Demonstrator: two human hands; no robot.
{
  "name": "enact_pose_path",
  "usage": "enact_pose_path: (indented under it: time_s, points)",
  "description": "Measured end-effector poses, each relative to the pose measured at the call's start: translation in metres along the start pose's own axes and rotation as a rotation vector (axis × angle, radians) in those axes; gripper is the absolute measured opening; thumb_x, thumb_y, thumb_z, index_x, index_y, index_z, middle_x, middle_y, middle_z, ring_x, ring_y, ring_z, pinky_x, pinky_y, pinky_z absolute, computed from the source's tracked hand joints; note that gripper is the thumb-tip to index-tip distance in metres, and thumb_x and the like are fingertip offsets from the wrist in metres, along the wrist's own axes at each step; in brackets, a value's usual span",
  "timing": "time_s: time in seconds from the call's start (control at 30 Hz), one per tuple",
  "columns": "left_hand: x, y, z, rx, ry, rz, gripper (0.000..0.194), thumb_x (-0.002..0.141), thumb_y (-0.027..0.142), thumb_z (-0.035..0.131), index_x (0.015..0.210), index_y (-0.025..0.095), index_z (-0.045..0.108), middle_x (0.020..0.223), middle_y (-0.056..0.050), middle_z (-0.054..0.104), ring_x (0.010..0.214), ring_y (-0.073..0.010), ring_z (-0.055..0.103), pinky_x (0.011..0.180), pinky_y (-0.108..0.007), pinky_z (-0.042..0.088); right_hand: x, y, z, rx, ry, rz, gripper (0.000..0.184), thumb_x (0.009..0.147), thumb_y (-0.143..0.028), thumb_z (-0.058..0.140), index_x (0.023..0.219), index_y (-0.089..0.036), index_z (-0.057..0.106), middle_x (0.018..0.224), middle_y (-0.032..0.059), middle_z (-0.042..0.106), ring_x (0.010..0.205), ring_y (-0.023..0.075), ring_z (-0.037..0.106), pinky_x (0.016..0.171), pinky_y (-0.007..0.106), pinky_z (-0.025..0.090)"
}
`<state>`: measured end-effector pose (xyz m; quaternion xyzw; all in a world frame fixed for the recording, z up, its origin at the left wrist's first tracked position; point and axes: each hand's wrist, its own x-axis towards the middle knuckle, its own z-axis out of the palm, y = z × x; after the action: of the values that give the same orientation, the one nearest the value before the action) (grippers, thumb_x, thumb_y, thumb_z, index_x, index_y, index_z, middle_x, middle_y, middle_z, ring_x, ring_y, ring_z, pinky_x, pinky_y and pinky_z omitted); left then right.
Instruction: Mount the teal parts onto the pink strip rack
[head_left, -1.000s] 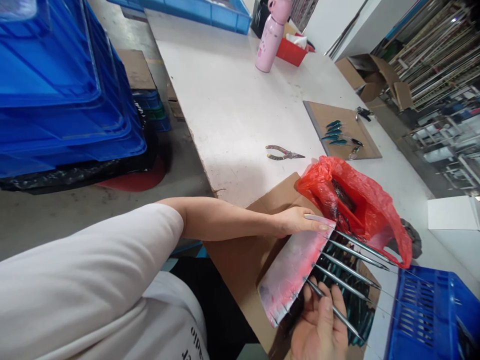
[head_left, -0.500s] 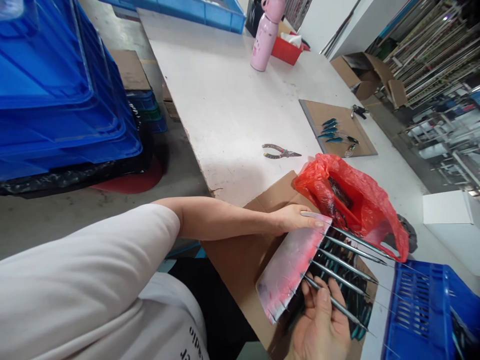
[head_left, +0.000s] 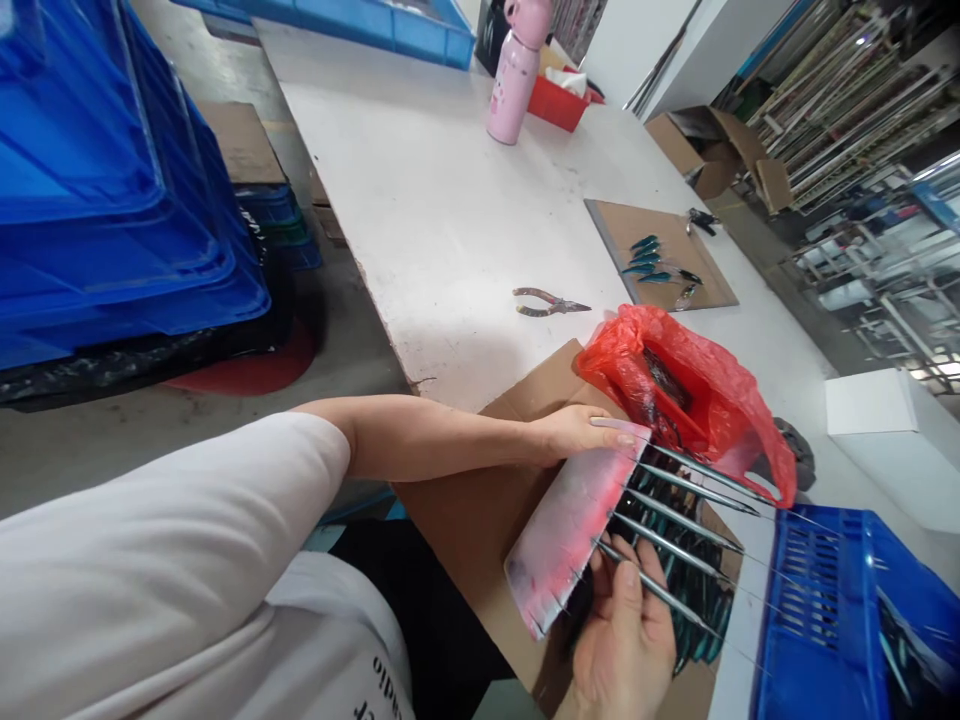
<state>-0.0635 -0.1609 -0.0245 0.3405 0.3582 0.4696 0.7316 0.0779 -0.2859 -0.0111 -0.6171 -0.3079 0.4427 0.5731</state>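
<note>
My left hand (head_left: 581,435) is closed on the top end of a pink-and-grey stained board (head_left: 562,520). Several slender, dark metallic spindle-shaped pieces (head_left: 679,535) with thin wire ends stick out of the board's right edge in a row. The fingers of my right hand (head_left: 630,630) are closed around the lowest spindle-shaped piece (head_left: 664,592), close to the board. Below them lies a cardboard box (head_left: 465,540) holding many dark teal, slender pieces (head_left: 694,600), partly hidden by the hand and the row.
A red plastic bag (head_left: 720,390) lies beyond the board, and a blue crate (head_left: 817,600) stands at right. Pliers (head_left: 551,303), a small board (head_left: 675,225) with teal pieces and a pink bottle (head_left: 516,85) are on the white table (head_left: 420,220). Blue bins (head_left: 112,200) are stacked at left.
The whole view has shifted slightly, so everything appears a little further left. Both hands keep their hold; the right hand still grips the lowest piece.
</note>
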Motion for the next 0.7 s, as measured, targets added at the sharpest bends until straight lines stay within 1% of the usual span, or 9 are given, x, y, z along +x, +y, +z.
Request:
enact_pose_path:
  time_s: [0.1,0.2,0.23,0.3,0.37,0.4,0.47,0.57,0.7]
  points:
    - [-0.002,0.001,0.002,-0.081,-0.019,-0.002,0.046,0.063,0.045,0.071,0.096,0.015,0.062,0.093,-0.005,0.066,0.076,-0.0152,0.061,0.068,-0.025,0.049,-0.009,0.004,-0.011,-0.048,-0.024,0.019,0.051,0.07,-0.04,0.065,0.115,-0.02,0.054,0.102,0.0058,0.065,0.09,0.0168,0.062,0.082,0.031,0.05]
    - [-0.003,0.004,0.004,-0.172,-0.071,0.013,0.047,0.067,0.047,0.067,0.099,0.014,0.062,0.094,-0.008,0.066,0.074,-0.0144,0.061,0.071,-0.026,0.049,-0.01,0.002,-0.045,-0.206,0.036,-0.043,0.051,0.073,-0.044,0.061,0.116,-0.018,0.053,0.105,0.0072,0.063,0.092,0.0192,0.061,0.086,0.037,0.047]
    - [-0.003,0.004,0.003,-0.195,-0.081,0.017,0.046,0.068,0.048,0.066,0.099,0.013,0.062,0.092,-0.008,0.066,0.072,-0.0137,0.061,0.071,-0.026,0.048,-0.006,-0.001,-0.061,-0.284,0.091,-0.072,0.051,0.073,-0.044,0.06,0.117,-0.019,0.053,0.105,0.0065,0.063,0.092,0.019,0.061,0.086,0.037,0.047]
    - [-0.003,0.006,0.003,-0.22,-0.084,0.005,0.046,0.069,0.05,0.064,0.096,0.012,0.062,0.086,-0.007,0.067,0.068,-0.0129,0.06,0.069,-0.026,0.048,0.01,-0.009,-0.096,-0.472,0.288,-0.146,0.05,0.07,-0.046,0.06,0.115,-0.024,0.054,0.1,0.0029,0.065,0.088,0.0168,0.062,0.082,0.032,0.047]
    - [-0.002,0.006,0.002,-0.232,-0.082,-0.009,0.047,0.069,0.05,0.064,0.096,0.012,0.062,0.085,-0.008,0.066,0.067,-0.0131,0.06,0.067,-0.026,0.047,0.037,-0.017,-0.127,-0.762,0.466,-0.257,0.045,0.067,-0.048,0.059,0.105,-0.025,0.061,0.089,0.0011,0.066,0.082,0.0156,0.061,0.068,0.026,0.048]
    - [-0.002,0.006,0.001,-0.238,-0.087,-0.01,0.048,0.068,0.05,0.065,0.096,0.012,0.062,0.086,-0.008,0.066,0.067,-0.0133,0.06,0.066,-0.026,0.047,0.053,-0.022,-0.139,-0.803,0.48,-0.269,0.042,0.061,-0.045,0.063,0.097,-0.023,0.064,0.082,0.0012,0.066,0.076,0.0158,0.06,0.061,0.024,0.047]
    - [-0.001,0.006,0.001,-0.246,-0.1,-0.009,0.049,0.067,0.051,0.066,0.096,0.011,0.062,0.087,-0.009,0.066,0.066,-0.0136,0.06,0.065,-0.026,0.047,0.085,-0.029,-0.153,-0.827,0.454,-0.27,0.032,0.053,-0.038,0.067,0.081,-0.022,0.067,0.067,-0.0011,0.062,0.06,0.0145,0.056,0.049,0.023,0.042]
    - [-0.003,0.006,0.002,-0.239,-0.092,-0.004,0.05,0.066,0.052,0.066,0.092,0.01,0.063,0.079,-0.008,0.066,0.061,-0.0125,0.058,0.061,-0.025,0.046,0.121,-0.037,-0.157,-0.818,0.358,-0.214,0.019,0.045,-0.029,0.07,0.062,-0.023,0.065,0.052,-0.0057,0.053,0.042,0.0113,0.044,0.04,0.022,0.032]
    - [-0.007,0.009,0.003,-0.228,-0.045,0.018,0.047,0.064,0.051,0.068,0.087,0.011,0.062,0.074,-0.005,0.064,0.059,-0.0107,0.056,0.058,-0.023,0.045,0.135,-0.047,-0.157,-0.752,0.281,-0.097,0.018,0.042,-0.016,0.074,0.05,-0.021,0.058,0.049,-0.0065,0.047,0.035,0.0086,0.034,0.037,0.019,0.022]
